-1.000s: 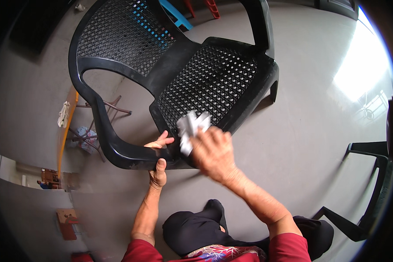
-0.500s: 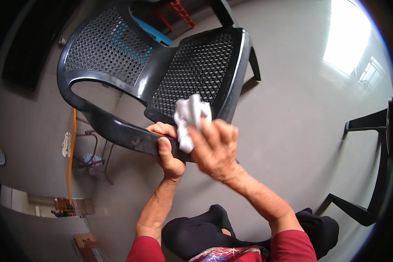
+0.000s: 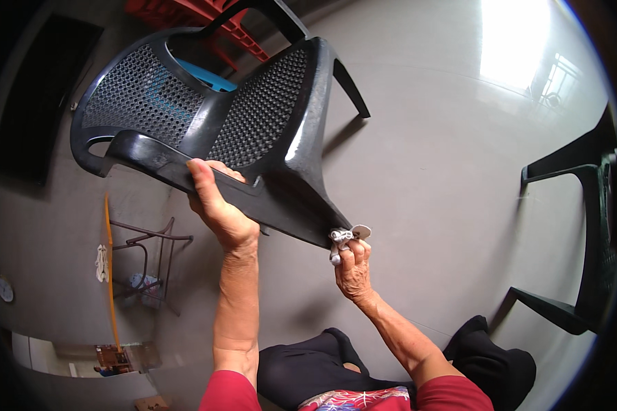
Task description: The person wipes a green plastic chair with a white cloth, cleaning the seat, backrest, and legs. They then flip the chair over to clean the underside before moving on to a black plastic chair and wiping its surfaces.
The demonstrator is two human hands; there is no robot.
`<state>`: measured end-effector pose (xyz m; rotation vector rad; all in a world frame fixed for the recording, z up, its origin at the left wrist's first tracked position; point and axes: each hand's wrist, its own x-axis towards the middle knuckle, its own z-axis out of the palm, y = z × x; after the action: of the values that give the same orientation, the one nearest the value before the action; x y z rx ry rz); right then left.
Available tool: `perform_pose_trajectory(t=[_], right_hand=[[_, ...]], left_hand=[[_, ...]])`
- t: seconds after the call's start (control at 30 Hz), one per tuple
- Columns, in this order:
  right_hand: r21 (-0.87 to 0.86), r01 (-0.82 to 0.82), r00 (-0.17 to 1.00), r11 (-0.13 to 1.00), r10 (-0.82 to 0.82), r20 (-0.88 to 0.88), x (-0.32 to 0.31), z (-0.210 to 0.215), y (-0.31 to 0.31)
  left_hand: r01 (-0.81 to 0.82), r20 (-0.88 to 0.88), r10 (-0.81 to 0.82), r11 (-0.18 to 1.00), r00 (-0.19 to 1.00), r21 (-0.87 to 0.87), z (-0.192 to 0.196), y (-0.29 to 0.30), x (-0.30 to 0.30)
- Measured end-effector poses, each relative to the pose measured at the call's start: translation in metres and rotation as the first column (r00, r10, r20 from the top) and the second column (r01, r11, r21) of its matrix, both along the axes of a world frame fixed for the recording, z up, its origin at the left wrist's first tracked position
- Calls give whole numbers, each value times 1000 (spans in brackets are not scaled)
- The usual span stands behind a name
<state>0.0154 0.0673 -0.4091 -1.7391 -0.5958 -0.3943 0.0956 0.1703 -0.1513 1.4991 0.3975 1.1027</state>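
A dark plastic armchair (image 3: 301, 147) with a woven-pattern seat and backrest is tilted in front of me. My left hand (image 3: 219, 209) is closed round its near armrest, thumb on top and fingertips showing on the inner side. At the lower end of the chair's near front leg, my right hand (image 3: 354, 270) holds a crumpled white cloth (image 3: 341, 238) against the leg tip. Part of the cloth wraps around that tip, and a flap sticks out to the right.
Another dark plastic chair (image 3: 586, 274) stands at the right. Red plastic furniture (image 3: 243, 38) and a blue piece (image 3: 209, 75) are behind the armchair. At the left are an orange-edged table (image 3: 110, 288) with metal legs and a wall clock (image 3: 5, 289).
My right hand and the cloth have moved from the armrest's front down and right to the leg tip. The chair is tilted differently, and my left hand now grips further back along the armrest.
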Motion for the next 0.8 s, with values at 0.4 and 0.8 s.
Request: perform_pose_trajectory(t=[0.4,0.8], right_hand=[[379,292,530,878,181,-828,47,32,-30],[709,-259,597,656,686,-416,129,119,-8]], left_hand=[[-65,-6,65,998,998,15,-5,14,-11],[-24,48,25,1000,999,-10,-16,5,-11]])
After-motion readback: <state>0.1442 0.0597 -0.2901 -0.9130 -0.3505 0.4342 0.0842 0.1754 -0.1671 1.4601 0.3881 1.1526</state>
